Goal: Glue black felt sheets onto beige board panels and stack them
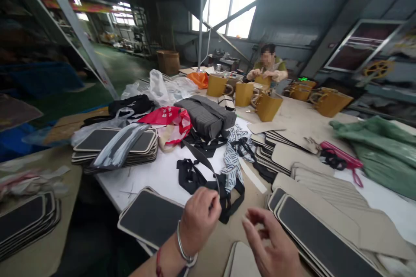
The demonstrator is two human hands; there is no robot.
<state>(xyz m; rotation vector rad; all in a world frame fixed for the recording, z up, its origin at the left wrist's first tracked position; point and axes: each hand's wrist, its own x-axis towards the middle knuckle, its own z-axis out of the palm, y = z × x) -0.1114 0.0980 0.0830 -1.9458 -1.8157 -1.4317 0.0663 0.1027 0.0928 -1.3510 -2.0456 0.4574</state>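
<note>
We pinch a strap (206,161) in our left hand (199,216). Our right hand (274,244) — loosely spread — hovers over the counter (212,251).

Daylight glares blown-out white through the window (242,6) far beyond the left hand (199,220) and right hand (276,244), the wall (292,13) around it is dim, deep shadow pools left of both, and the outer edges look stretched and soft.

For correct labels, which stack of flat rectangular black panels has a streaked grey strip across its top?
The stack just left of the shiny red bag; the streaked strip crosses it; other black stacks show none.
</note>
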